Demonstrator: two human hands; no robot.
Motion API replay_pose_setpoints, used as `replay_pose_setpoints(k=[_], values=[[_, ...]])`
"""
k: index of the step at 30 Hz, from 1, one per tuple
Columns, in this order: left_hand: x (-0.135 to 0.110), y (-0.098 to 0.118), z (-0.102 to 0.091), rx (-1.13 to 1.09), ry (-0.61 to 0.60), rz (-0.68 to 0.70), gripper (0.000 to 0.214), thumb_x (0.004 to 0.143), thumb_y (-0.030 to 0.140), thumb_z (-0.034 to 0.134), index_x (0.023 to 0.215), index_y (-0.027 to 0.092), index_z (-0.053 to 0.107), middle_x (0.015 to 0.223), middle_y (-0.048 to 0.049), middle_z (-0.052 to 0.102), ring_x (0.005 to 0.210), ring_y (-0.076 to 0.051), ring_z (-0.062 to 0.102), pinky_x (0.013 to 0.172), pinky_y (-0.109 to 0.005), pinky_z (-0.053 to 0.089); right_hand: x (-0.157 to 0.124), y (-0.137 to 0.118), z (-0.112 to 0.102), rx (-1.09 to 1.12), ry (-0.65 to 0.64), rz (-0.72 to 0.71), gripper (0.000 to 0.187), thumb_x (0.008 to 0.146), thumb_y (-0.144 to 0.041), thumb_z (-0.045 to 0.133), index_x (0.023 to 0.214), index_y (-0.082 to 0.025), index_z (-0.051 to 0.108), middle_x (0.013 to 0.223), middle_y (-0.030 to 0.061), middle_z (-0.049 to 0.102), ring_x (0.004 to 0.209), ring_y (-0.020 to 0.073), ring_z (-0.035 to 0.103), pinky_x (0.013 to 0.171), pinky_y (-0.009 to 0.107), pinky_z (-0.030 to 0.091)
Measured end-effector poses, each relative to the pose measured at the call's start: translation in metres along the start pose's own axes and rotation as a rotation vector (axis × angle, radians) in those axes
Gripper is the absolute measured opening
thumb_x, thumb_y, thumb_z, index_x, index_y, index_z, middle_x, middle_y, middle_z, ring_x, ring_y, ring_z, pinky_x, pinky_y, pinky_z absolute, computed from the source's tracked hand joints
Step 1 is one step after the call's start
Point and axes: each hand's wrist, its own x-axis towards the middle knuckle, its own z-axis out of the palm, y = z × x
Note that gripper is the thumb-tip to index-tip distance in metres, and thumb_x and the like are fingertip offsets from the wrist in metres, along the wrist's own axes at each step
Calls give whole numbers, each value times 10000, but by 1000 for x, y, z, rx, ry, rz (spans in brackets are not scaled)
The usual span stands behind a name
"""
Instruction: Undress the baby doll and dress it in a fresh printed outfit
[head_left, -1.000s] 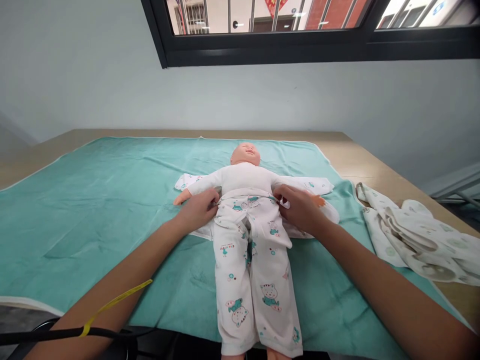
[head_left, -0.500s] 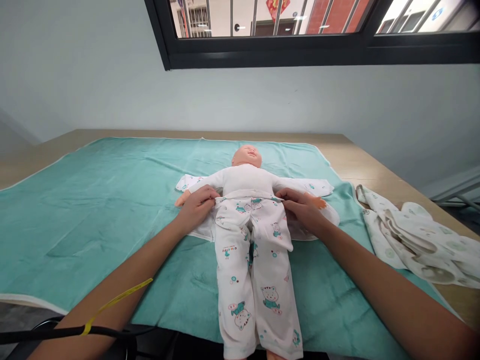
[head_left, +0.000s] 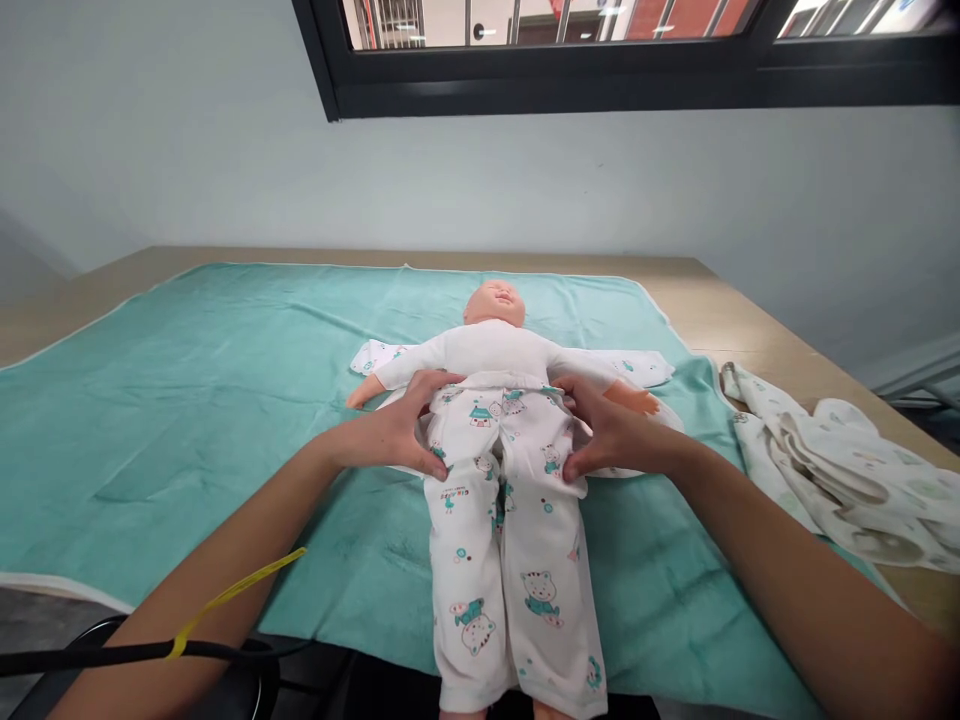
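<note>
Touching the printed trousers point(head_left: 517, 530) from both flanks: at nine o'clock with the left hand point(head_left: 394, 425), at three with the right hand point(head_left: 611, 430). Set well apart from each other across the hips, each with thumb spread wide from fingers rather than pinched together. Reaching up to the waistband point(head_left: 506, 381) with the fingers, toward one o'clock on the left and eleven on the right; resting lower down, on the upper legs, with both thumbs. Cannot tell about any fingers hidden behind the hips.

Lying squarely between the hands, with the long axis running nearly from twelve to six: waistband toward twelve, hems at six by the near edge of the green sheet point(head_left: 225, 400). About evenly placed, with neither hand noticeably nearer.

Worn by a doll point(head_left: 495, 348) on its back, with head toward twelve and arms out toward nine and three. Laid over a printed garment point(head_left: 637, 368) with sleeves opened to both sides. Flanked just past three o'clock, beyond the right hand, by a heap of patterned cloth point(head_left: 855, 470). Bounded at eight, across the left forearm point(head_left: 225, 565), by a black cable point(head_left: 90, 657); at twelve by a pale wall point(head_left: 187, 130).
</note>
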Motion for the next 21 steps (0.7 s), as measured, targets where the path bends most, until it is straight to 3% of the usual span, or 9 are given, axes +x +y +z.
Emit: replay_pose_setpoints(k=[6,10,13,15,18,21], values=[[16,-4,10,-159,219,9,743,640,332,831,1293,311,478,1431,-43,374,1321,-245,428,1062,-376,444,12,-2,10,-92,153,50,806,529,-412,894,1197,-235,478,1067,41,597,1002,269,579,766,355,502],[26,-4,11,-130,343,10,549,656,322,783,1150,242,556,1296,-46,499,1216,-226,495,1032,-381,447,19,-4,10,-73,209,-9,626,563,-448,877,1036,-221,537,977,17,607,908,230,576,720,326,477],[27,-3,9,-13,360,16,500,683,318,748,1149,240,583,1113,-6,563,1088,-185,534,1039,-375,420,16,-3,12,-184,275,-61,457,611,-499,842,827,-214,558,836,-5,593,794,200,543,666,307,425],[26,-3,9,28,360,1,432,693,319,734,1094,222,605,960,19,558,931,-153,540,955,-336,449,13,-2,15,-278,325,-63,420,646,-520,813,727,-211,541,745,-12,562,724,182,502,620,295,376],[24,-2,9,48,336,-30,262,705,337,721,888,193,600,803,38,511,754,-123,480,737,-264,442,11,2,21,-385,367,-114,436,712,-546,751,625,-208,488,632,-18,496,639,157,437,576,288,314],[23,2,11,100,335,-49,246,731,373,703,773,187,548,710,43,462,671,-115,414,607,-242,363,12,6,23,-505,398,-216,515,790,-545,669,543,-204,372,546,-26,397,587,137,368,586,295,286]])
